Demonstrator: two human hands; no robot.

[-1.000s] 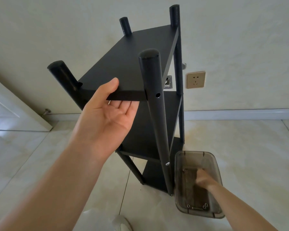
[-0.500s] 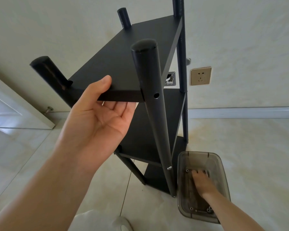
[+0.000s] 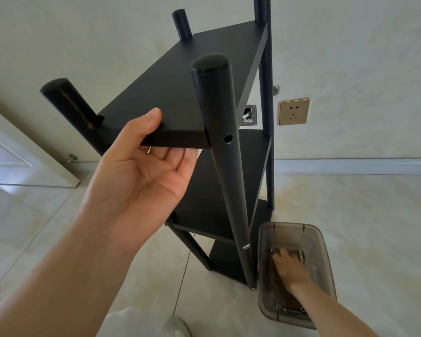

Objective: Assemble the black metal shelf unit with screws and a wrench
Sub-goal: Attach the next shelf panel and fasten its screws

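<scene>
The black shelf unit [image 3: 204,181] stands upright on the tiled floor [image 3: 350,227], close to the wall [image 3: 83,45], four round posts with flat boards between them. The top board [image 3: 180,93] is held at its near edge by the left hand [image 3: 144,176]: thumb lying on top, fingers tucked underneath, palm up. Right beside that grip, the near right post [image 3: 219,147] has an open screw hole [image 3: 228,139] level with the board, nothing in it. Lower on the same post a silver screw head [image 3: 246,246] sticks out at the next board down.

The right hand [image 3: 289,266] is down inside a smoky see-through plastic tub [image 3: 265,263] sitting on the floor just right of the unit's foot. Fingers are reaching along the bottom near a few small screws [image 3: 278,306]; can't tell whether it's actually got hold of anything. A metal piece lies at the tub's near end, too small to name.

Behind the unit there's a gold wall socket [image 3: 294,111], a baseboard [image 3: 350,165], and a white door [image 3: 15,152] off to the left.
</scene>
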